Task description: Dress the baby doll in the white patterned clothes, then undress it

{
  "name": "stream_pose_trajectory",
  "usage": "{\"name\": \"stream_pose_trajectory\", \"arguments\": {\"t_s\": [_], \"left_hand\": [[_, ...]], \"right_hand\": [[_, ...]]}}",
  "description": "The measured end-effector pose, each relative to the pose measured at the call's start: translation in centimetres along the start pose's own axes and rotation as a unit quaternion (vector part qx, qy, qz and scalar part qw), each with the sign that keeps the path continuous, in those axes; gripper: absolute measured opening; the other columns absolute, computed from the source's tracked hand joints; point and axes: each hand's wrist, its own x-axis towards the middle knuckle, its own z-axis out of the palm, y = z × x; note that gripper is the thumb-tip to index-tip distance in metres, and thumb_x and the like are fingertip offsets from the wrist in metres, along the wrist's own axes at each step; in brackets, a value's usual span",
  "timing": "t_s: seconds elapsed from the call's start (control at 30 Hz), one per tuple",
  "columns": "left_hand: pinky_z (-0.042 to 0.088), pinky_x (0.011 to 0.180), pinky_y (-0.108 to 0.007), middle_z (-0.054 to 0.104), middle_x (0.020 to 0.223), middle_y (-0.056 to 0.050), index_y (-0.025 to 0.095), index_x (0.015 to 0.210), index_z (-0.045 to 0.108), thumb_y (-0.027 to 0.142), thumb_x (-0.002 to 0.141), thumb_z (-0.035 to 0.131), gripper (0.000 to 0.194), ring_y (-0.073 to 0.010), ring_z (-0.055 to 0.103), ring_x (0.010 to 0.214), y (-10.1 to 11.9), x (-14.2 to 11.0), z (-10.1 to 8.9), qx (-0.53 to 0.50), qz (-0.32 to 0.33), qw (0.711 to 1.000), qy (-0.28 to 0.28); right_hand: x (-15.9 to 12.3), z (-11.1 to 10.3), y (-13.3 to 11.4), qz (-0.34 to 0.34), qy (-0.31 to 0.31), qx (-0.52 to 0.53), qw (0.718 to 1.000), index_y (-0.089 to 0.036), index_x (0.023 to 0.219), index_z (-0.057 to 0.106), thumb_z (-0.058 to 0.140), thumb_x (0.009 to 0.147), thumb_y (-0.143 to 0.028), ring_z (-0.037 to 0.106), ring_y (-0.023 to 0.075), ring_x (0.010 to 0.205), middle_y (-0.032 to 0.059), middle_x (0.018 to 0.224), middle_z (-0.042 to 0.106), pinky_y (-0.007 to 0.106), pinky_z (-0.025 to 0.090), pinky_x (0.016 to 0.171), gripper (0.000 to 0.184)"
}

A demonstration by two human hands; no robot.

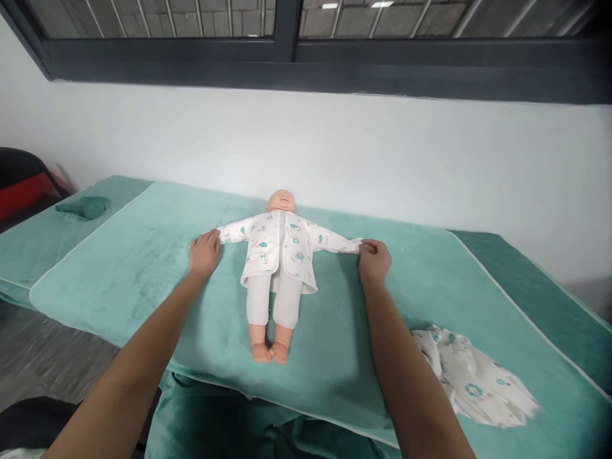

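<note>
A baby doll lies on its back on the green bed cover, its arms stretched out to both sides. It wears a white printed baby jacket, whose front edges hang slightly apart, and white pants; its feet are bare. My left hand is closed around the cuff of the sleeve on the left, its fingertips partly hidden. On the other side, my right hand pinches the end of the opposite sleeve and holds it out straight.
A crumpled white printed cloth lies on the green bed cover beside my right forearm. A small dark green pillow is at the far left, near a red and black object. A white wall and window stand behind.
</note>
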Motion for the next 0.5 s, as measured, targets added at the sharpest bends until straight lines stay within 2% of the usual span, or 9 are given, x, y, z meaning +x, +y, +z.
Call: {"name": "stream_pose_trajectory", "arguments": {"t_s": [0.07,0.2,0.3,0.4,0.43,0.5], "left_hand": [[0.037,0.107,-0.043,0.06,0.145,-0.009,0.022,0.138,0.059,0.033,0.103,0.032,0.046,-0.0274,0.055,0.131,0.0,0.0,-0.1,0.005,-0.02,1.0,-0.013],[0.036,0.108,-0.045,0.056,0.149,-0.01,0.022,0.142,0.056,0.033,0.101,0.036,0.047,-0.0284,0.054,0.133,0.1,0.0,-0.2,0.017,-0.029,0.999,-0.026],[0.035,0.11,-0.045,0.054,0.151,-0.01,0.022,0.143,0.055,0.031,0.099,0.038,0.048,-0.028,0.053,0.134,0.0,0.1,-0.1,0.023,-0.037,0.998,-0.037],[0.034,0.111,-0.045,0.053,0.152,-0.01,0.022,0.143,0.054,0.029,0.098,0.038,0.049,-0.027,0.052,0.136,0.0,0.2,0.0,0.026,-0.044,0.998,-0.042],[0.033,0.112,-0.045,0.053,0.152,-0.01,0.023,0.143,0.054,0.029,0.098,0.038,0.049,-0.0267,0.052,0.136,0.0,0.3,0.0,0.026,-0.044,0.998,-0.041],[0.03,0.114,-0.046,0.054,0.151,-0.01,0.023,0.143,0.054,0.029,0.097,0.038,0.049,-0.0264,0.052,0.136,0.1,0.3,0.0,0.025,-0.046,0.998,-0.036]], "right_hand": [[0.3,0.0,0.5,0.002,0.03,0.015,0.999,-0.018,0.097,0.064,0.052,0.076,-0.031,0.067,0.0204,0.085,0.0068,0.092,0.07,0.037,0.054,0.084,0.027],[0.1,-0.1,0.2,-0.013,0.034,0.005,0.999,-0.018,0.097,0.063,0.049,0.076,-0.027,0.066,0.0231,0.098,0.0099,0.105,0.07,0.043,0.052,0.094,0.026],[-1.0,-0.1,-1.4,-0.114,0.022,-0.055,0.992,-0.019,0.099,0.065,0.048,0.083,-0.027,0.06,0.0271,0.117,0.0135,0.12,0.067,0.048,0.046,0.104,0.025],[-2.7,0.4,-3.2,-0.259,-0.075,-0.135,0.953,-0.018,0.114,0.064,0.042,0.094,-0.03,0.051,0.0269,0.133,0.0151,0.139,0.058,0.048,0.041,0.111,0.031],[-3.1,0.6,-3.7,-0.283,-0.124,-0.16,0.938,-0.018,0.121,0.062,0.042,0.096,-0.032,0.049,0.0271,0.136,0.0147,0.144,0.056,0.048,0.039,0.113,0.034],[-3.8,1.2,-4.1,-0.285,-0.202,-0.214,0.912,-0.019,0.134,0.055,0.044,0.098,-0.038,0.046,0.0288,0.139,0.0139,0.15,0.052,0.05,0.035,0.116,0.043]]}}
